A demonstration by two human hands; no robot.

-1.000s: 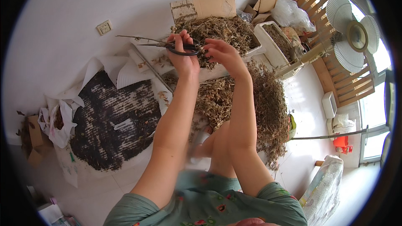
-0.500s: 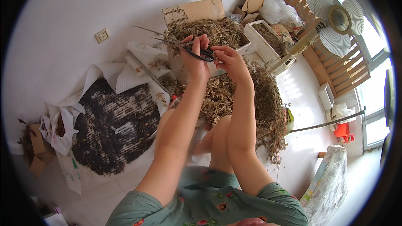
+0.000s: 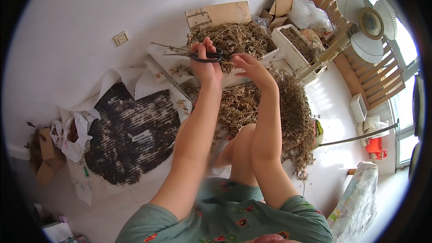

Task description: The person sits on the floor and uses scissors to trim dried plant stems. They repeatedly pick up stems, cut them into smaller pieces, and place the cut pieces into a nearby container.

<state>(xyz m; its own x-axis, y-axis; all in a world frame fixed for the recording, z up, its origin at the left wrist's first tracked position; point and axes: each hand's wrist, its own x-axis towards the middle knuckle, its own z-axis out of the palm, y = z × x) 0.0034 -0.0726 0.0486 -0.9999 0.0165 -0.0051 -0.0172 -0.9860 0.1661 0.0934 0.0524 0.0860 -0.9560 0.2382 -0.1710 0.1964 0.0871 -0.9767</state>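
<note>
A pair of black-handled scissors (image 3: 209, 60) lies across the left hand (image 3: 207, 65), its blades pointing left past the fingers; that hand grips it along with a thin dried stem (image 3: 168, 46). The right hand (image 3: 248, 66) is just to the right of the handles, apart from them, fingers loosely curled and parted, with nothing clearly held between them.

The stem looks brown, slender and largely bare; whether it is cut at the ends is too small to tell. By appearance the work is well short of finished: a tangled dried plant heap (image 3: 238, 38) fills the container just beyond the hands, and a larger brittle, tan-brown pile (image 3: 236, 103) lies below them, mostly whole and leafy. To the left of the hands, well apart, a dark crumbly layer (image 3: 117, 117) covers a sheet. A white trough planter (image 3: 275, 35) stands beyond the right hand.
</note>
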